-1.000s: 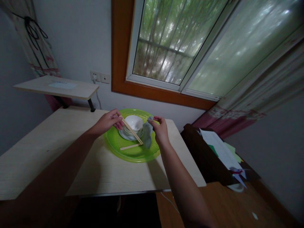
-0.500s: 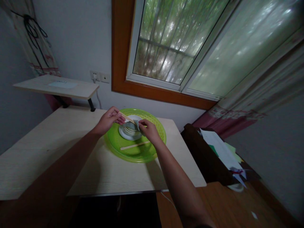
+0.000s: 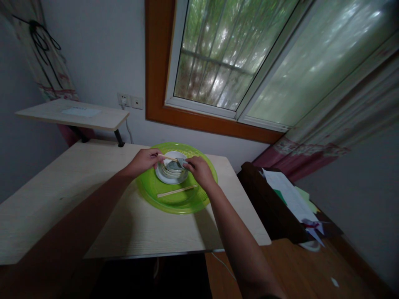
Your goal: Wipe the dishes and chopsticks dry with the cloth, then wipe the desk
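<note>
Pinched in my left hand (image 3: 144, 162) is one end of a light wooden chopstick (image 3: 169, 158). My right hand (image 3: 201, 171) grips a grey-green cloth (image 3: 174, 165) folded over the chopstick's other end, and part of the cloth hangs down over the bowls. Below both hands sit white bowls (image 3: 171, 175), apparently stacked, on a white plate (image 3: 162, 179). A round, bright green plastic tray (image 3: 148, 194) carries them. Nearer to me on the tray lies a second chopstick (image 3: 177, 191), untouched.
The tray rests on a pale wooden table (image 3: 149, 236). A raised shelf (image 3: 109, 120) stands at its back left. Behind are a wall socket (image 3: 124, 99) and a window with an orange-brown wooden frame (image 3: 187, 120). Right of the table, papers (image 3: 286, 193) lie on a dark brown piece of furniture (image 3: 258, 199).
My left hand has closed more around the chopstick's end and tilted it closer to level. The cloth has bunched and shifted slightly with my right hand, which moved a little rightward.
</note>
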A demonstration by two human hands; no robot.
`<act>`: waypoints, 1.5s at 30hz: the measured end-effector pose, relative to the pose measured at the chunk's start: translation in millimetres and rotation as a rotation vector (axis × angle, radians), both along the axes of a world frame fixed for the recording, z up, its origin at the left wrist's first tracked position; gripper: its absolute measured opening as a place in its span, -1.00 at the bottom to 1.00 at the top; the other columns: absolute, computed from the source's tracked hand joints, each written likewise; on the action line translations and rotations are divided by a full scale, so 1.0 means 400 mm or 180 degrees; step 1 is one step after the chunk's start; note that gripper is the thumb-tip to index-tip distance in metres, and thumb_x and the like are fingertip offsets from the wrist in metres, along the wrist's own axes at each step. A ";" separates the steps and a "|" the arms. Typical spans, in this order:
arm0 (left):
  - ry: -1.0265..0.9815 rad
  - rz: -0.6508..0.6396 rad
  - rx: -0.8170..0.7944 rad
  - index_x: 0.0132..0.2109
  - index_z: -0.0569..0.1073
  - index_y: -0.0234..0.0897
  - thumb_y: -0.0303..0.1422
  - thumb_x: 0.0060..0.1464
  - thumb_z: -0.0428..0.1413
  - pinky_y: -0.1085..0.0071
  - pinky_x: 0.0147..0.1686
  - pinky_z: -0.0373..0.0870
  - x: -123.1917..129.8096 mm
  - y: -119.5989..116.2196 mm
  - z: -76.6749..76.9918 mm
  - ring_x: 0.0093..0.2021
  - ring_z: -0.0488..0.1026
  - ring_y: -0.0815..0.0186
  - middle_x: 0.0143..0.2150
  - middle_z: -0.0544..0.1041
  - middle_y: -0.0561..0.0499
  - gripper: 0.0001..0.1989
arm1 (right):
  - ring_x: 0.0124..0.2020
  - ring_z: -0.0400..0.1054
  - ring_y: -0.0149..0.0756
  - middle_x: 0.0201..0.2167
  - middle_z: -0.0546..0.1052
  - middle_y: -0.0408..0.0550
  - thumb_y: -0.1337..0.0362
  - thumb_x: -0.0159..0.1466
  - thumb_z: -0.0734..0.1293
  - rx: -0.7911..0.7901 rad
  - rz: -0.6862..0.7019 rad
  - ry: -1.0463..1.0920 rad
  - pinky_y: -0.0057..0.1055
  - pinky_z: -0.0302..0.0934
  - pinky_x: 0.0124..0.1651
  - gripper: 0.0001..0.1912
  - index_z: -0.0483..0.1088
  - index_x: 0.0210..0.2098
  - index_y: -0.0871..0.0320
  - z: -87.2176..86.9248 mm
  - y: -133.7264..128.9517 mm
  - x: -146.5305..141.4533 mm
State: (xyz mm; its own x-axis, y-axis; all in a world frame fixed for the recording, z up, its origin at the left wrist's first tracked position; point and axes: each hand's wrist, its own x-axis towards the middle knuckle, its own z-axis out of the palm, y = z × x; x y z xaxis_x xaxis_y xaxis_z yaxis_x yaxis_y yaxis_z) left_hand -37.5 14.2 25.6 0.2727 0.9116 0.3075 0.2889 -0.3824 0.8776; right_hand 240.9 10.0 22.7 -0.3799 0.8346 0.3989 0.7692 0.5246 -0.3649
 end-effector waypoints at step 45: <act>0.0348 0.0017 0.0069 -0.38 0.60 -0.26 -0.06 0.14 0.18 0.42 -0.47 0.28 -0.021 0.026 -0.021 -0.54 0.40 0.31 -0.48 0.57 0.01 -0.65 | -0.10 0.46 -0.14 -0.15 0.65 0.05 0.27 0.44 0.41 0.0080 0.0296 -0.0567 -0.30 0.20 0.06 -0.84 0.65 -0.06 0.12 0.019 0.038 -0.022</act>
